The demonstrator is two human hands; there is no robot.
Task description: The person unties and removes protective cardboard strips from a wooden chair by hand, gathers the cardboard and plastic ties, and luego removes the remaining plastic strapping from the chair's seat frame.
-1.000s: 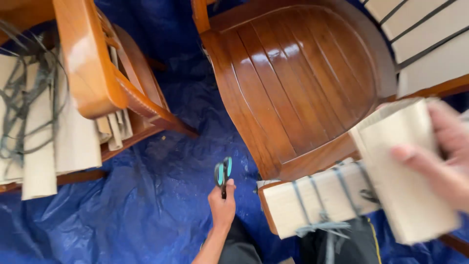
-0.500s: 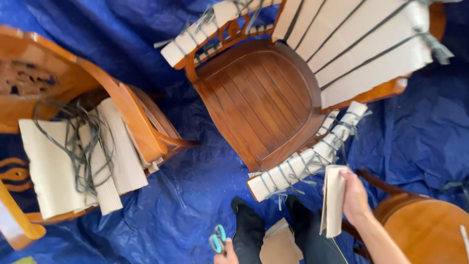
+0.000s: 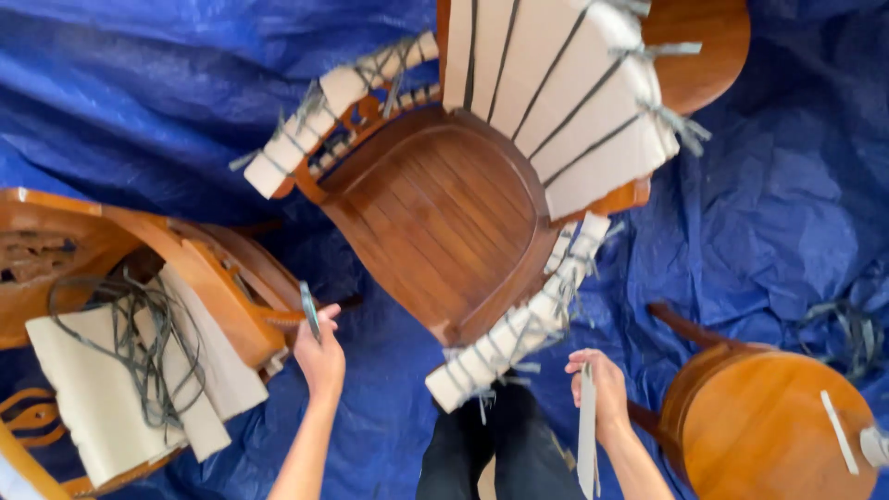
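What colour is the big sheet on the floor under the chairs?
Blue. The crinkled tarp shows plainly in the head view.

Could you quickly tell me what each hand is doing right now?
Left hand: closed on the scissors.
Right hand: closed on a cardboard piece.

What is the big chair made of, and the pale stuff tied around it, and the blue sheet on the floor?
The chair looks like wood with a glossy varnish: brown slats that catch the light. The pale wrapping on its back and arms seems to be cardboard or thick paper, flat and matt, tied with dark straps. The blue sheet looks like a plastic tarp, crinkled and a bit shiny.
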